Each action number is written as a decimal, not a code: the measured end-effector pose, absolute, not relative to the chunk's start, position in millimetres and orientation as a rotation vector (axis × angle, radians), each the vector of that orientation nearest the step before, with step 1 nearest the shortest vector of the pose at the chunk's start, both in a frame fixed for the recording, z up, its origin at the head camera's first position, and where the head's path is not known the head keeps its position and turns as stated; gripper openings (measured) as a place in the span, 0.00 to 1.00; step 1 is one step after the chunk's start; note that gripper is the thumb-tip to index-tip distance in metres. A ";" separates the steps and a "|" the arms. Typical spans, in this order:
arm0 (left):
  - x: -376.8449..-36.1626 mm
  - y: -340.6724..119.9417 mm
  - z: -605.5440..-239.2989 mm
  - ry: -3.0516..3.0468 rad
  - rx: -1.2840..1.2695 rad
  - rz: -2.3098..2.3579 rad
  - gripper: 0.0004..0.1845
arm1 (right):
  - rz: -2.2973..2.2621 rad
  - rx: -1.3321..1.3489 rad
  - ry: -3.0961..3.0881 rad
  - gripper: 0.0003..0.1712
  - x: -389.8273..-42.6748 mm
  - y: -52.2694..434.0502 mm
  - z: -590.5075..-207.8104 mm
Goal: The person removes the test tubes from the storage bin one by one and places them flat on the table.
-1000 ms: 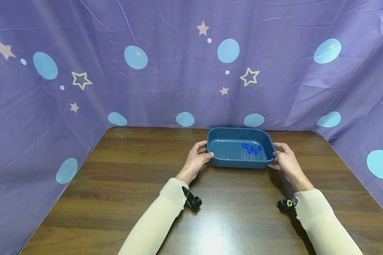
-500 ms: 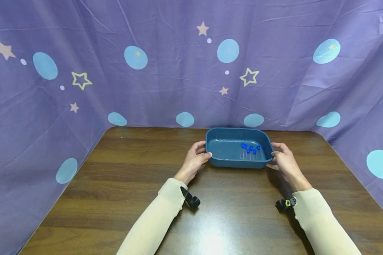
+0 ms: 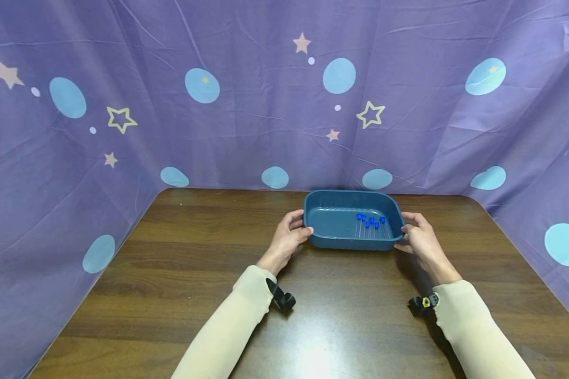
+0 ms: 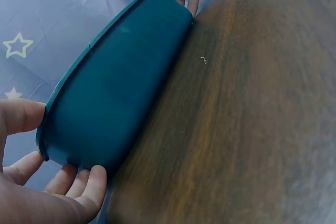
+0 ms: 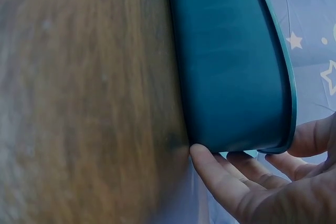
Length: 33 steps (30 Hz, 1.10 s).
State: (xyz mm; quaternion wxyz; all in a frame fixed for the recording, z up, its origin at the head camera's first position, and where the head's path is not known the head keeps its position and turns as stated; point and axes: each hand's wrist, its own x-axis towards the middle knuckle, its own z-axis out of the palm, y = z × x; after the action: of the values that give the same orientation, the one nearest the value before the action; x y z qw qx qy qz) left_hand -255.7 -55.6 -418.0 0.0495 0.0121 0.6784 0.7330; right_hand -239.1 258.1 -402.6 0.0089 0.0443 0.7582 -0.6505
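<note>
A dark teal-blue plastic basin [image 3: 332,242] sits at the far side of the table, low against the wood; whether it fully touches cannot be told. Inside, toward its right end, lie several clear test tubes with blue caps [image 3: 372,220]. My left hand [image 3: 286,239] grips the basin's left end, thumb at the rim and fingers along the outer wall. At the opposite end my right hand [image 3: 424,242] holds it likewise. In the right wrist view, the fingertips [image 5: 202,156] reach the lower edge of the wall. The basin's underside is hidden.
The brown wooden table [image 3: 194,263] stretches in front and to both sides. Behind it hangs a purple curtain [image 3: 246,131] with stars and blue ovals, close to the basin's back rim. Black straps [image 3: 281,296] sit at both wrists.
Both hands and the basin have slid slightly to the left, the test tubes carried along inside. The grip at each end looks the same.
</note>
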 end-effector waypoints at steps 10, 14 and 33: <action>-254.7 -59.6 -418.7 2.062 0.040 2.239 0.34 | -2.032 0.131 2.362 0.29 -239.6 256.1 -403.7; -254.5 -61.0 -418.4 2.054 0.037 2.244 0.34 | -2.046 0.130 2.349 0.29 -239.7 255.2 -403.5; -254.9 -69.2 -418.8 2.053 0.029 2.242 0.35 | -2.031 0.129 2.352 0.29 -239.8 247.6 -403.8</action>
State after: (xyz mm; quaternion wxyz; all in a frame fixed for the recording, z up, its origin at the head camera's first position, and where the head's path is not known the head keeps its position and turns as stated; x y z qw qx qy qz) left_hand -254.9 -69.2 -418.8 0.0509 0.0097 0.6745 0.7365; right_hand -239.8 247.6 -403.8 0.0155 0.0415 0.7562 -0.6529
